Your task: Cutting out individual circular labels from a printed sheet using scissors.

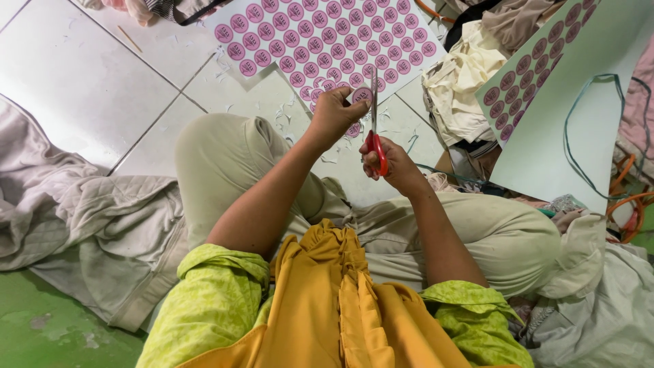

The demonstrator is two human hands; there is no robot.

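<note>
My left hand grips the near edge of a white sheet printed with rows of round pink stickers, which lies on the tiled floor in front of my crossed legs. My right hand holds red-handled scissors, blades pointing up and away, their tips at the sheet's edge right beside my left fingers. Small paper scraps lie scattered on the tiles around the cut.
A second sticker sheet rests on a large pale green card at the right. Piles of cloth lie at right, a grey quilted garment at left. Orange cord loops sit at far right.
</note>
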